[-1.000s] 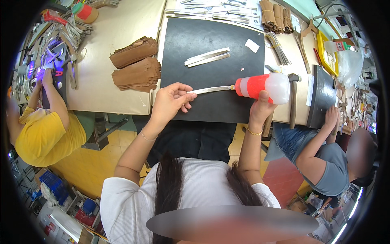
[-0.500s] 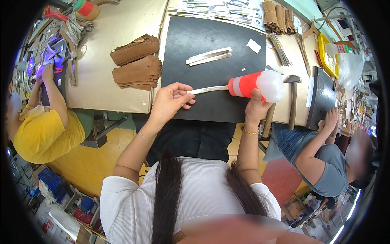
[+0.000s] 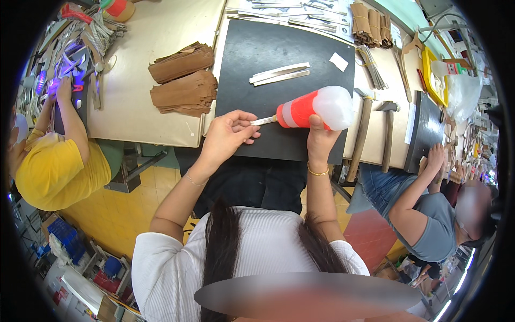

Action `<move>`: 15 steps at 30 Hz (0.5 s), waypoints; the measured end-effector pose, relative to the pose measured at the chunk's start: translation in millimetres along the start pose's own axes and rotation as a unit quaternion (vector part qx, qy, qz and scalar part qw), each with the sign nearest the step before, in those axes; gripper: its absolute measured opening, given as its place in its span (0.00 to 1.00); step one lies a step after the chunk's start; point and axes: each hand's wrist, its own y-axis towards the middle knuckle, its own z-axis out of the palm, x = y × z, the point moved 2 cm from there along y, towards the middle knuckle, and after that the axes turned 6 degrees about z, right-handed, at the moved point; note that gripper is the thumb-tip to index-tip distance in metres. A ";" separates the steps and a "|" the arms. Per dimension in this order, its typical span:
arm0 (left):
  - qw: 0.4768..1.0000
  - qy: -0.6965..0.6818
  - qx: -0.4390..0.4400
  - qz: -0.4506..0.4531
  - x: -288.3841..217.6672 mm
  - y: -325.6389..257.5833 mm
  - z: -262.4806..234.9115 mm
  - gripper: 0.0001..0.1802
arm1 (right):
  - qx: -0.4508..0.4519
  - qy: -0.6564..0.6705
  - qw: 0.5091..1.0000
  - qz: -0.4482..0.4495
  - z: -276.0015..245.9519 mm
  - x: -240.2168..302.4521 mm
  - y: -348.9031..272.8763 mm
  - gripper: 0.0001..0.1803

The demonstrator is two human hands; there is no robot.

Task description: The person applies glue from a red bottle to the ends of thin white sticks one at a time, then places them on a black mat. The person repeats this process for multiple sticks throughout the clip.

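Between its thumb and fingers, my left hand pinches the end of a narrow pale strip above the black mat. My right hand is wrapped round a translucent white squeeze bottle with a red band, tipped on its side. The bottle's narrow tip points left and meets the strip close to my left fingertips. On the mat beyond my hands lie a few more pale strips and a small white piece of paper.
Two stacks of brown strips lie left of the mat. Two hammers rest at its right. More metallic strips, brown rolls and a yellow tray are farther back. People work at either side, one in a yellow shirt.
My right hand has moved left with the bottle, its tip travelling along the strip toward my left fingers. My left hand has stayed nearly in place.
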 end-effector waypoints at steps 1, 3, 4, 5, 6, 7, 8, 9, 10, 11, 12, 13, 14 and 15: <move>1.000 0.001 -0.001 -0.001 0.2 -0.1 0.2 0.13 | 0.008 0.010 1.000 0.004 2.4 -0.7 -0.9 0.28; 1.000 -0.003 -0.002 0.001 0.3 -0.2 0.8 0.13 | 0.013 0.009 1.000 0.010 6.5 -2.1 -2.3 0.28; 1.000 -0.005 -0.003 0.003 0.2 -0.3 1.0 0.13 | 0.019 0.018 1.000 0.014 8.4 -2.7 -2.9 0.28; 1.000 0.000 -0.003 0.006 -0.1 -0.5 1.2 0.13 | 0.021 0.019 0.999 0.016 10.2 -3.3 -3.4 0.28; 1.000 0.005 -0.004 0.010 -0.4 -0.9 1.6 0.14 | 0.020 0.017 1.000 0.015 12.0 -3.7 -3.8 0.28; 1.000 0.009 -0.004 0.014 -0.9 -1.1 1.9 0.14 | 0.026 0.035 0.999 0.024 14.1 -4.4 -4.4 0.28; 1.000 0.015 -0.004 0.015 -1.4 -1.3 2.1 0.14 | 0.028 0.048 0.998 0.030 16.2 -4.9 -5.1 0.29; 1.000 0.021 -0.004 0.016 -1.9 -1.4 2.4 0.14 | 0.028 0.059 0.997 0.036 18.3 -5.4 -5.8 0.29; 0.999 0.027 -0.004 0.018 -2.7 -1.4 2.6 0.14 | 0.033 0.067 0.996 0.040 20.7 -5.7 -6.2 0.29; 1.000 0.023 -0.004 0.016 -3.1 -1.5 2.8 0.14 | 0.035 0.073 0.996 0.042 22.9 -6.2 -6.7 0.29; 1.000 0.020 -0.003 0.016 -3.5 -1.4 2.9 0.14 | 0.035 0.075 0.996 0.045 25.0 -6.9 -7.1 0.29; 1.000 0.019 -0.004 0.016 -3.7 -1.4 2.8 0.14 | 0.040 0.081 0.995 0.041 27.3 -7.4 -7.5 0.29; 1.000 0.014 -0.003 0.013 -3.7 -1.3 2.4 0.14 | 0.043 0.084 0.995 0.036 29.5 -8.2 -7.5 0.29; 1.000 0.011 -0.002 0.010 -3.6 -1.0 1.9 0.13 | 0.042 0.085 0.995 0.034 30.9 -9.0 -6.9 0.30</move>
